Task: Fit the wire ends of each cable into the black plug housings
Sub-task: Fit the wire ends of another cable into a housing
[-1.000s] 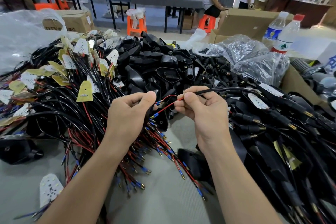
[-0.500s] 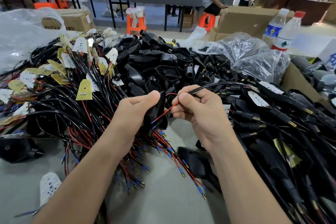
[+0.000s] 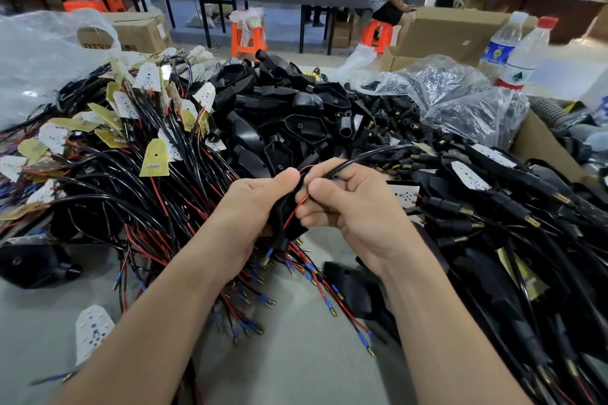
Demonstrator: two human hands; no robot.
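My left hand (image 3: 253, 205) grips a black plug housing (image 3: 282, 233) at frame centre. Touching it at three o'clock, my right hand (image 3: 352, 210) pinches the red wire (image 3: 296, 209); its cable (image 3: 368, 154) trails toward two o'clock.

Bare grey table (image 3: 296, 365) lies open between the forearms. Tangled cables (image 3: 125, 194) crowd the left, plug housings (image 3: 283, 115) block ahead.

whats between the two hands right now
Head view: a black plug housing, gripped by the left hand, and a red wire running across it from the right hand.
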